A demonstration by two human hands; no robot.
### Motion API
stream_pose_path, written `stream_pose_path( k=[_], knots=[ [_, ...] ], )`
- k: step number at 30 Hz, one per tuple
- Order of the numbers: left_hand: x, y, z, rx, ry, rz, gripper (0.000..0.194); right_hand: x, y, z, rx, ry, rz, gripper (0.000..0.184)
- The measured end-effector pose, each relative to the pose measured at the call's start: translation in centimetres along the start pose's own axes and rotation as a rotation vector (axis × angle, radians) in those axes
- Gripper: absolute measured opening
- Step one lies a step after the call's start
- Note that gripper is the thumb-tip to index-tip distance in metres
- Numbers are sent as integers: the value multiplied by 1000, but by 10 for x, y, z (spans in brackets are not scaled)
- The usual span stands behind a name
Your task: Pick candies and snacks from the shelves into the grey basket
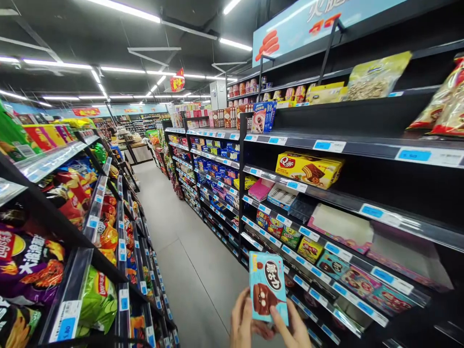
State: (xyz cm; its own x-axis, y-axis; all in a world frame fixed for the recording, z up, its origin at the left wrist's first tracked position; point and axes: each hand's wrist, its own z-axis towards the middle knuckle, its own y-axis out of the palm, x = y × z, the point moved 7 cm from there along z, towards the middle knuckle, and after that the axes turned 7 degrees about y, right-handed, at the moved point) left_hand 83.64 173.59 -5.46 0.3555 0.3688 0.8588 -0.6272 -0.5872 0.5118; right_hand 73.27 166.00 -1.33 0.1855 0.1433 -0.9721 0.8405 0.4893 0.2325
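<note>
Both my hands hold a light blue snack box (268,286) with a brown cartoon figure, upright at the bottom centre of the head view. My left hand (242,321) grips its lower left edge with fingers wrapped behind. My right hand (295,329) pinches its lower right corner, thumb on the front. The box is in front of the lower tiers of the black shelving on my right (348,145), where similar small boxes (331,265) stand.
A grey-floored aisle (181,251) runs ahead between two black shelf units. Left shelves (54,159) carry chip bags. Right shelves hold a yellow cake box (309,169), blue biscuit packs (217,171) and snack bags (377,77). A blue sign (308,24) hangs overhead.
</note>
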Motion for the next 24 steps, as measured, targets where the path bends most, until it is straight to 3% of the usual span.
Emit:
stream_pose_path(
  k=[4,7,14,24],
  knots=[
    [34,13,-1,-104,137,145,64,-12,-5,1,85,-11,44,57],
    [43,15,-4,-119,157,169,58,-1,-13,4,38,31,45,60],
    [49,18,-8,-102,195,167,52,20,-26,4,-29,135,107,71],
    [42,11,-2,-15,197,162,48,-5,-14,-1,-50,45,132,62]
  ],
)
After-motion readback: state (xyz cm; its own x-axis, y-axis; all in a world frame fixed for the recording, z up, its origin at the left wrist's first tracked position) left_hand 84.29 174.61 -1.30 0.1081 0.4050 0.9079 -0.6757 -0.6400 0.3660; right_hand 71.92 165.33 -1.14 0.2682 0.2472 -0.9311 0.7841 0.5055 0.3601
